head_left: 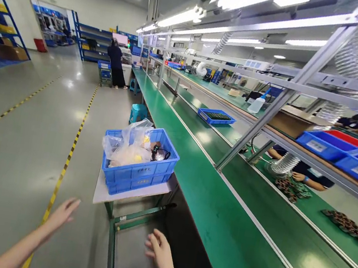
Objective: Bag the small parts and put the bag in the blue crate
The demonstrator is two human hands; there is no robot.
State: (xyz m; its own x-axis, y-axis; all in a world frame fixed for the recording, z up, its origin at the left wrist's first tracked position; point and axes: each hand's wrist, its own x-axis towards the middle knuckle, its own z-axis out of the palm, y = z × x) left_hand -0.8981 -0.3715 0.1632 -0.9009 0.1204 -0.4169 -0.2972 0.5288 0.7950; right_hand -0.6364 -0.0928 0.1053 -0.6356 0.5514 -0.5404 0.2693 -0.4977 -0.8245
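My left hand [61,214] reaches forward over the grey floor, fingers loosely spread, holding nothing. My right hand [159,252] hovers above the lower green frame of a small cart [126,220], also open and holding nothing. Ahead of both hands, on the cart's white top, stands a stack of blue crates [145,172]. The top crate holds clear plastic bags [129,146] with yellow pieces and a black cable [161,154]. Neither hand touches the crates.
A long green workbench [220,214] runs along my right with a conveyor lane, a blue tray [216,116] and circuit boards [347,225]. Across it a seated person's arm [308,181] rests. A person stands far down the aisle [116,66]. Yellow floor tape [62,174], blue stool [138,112], blue shelving at left.
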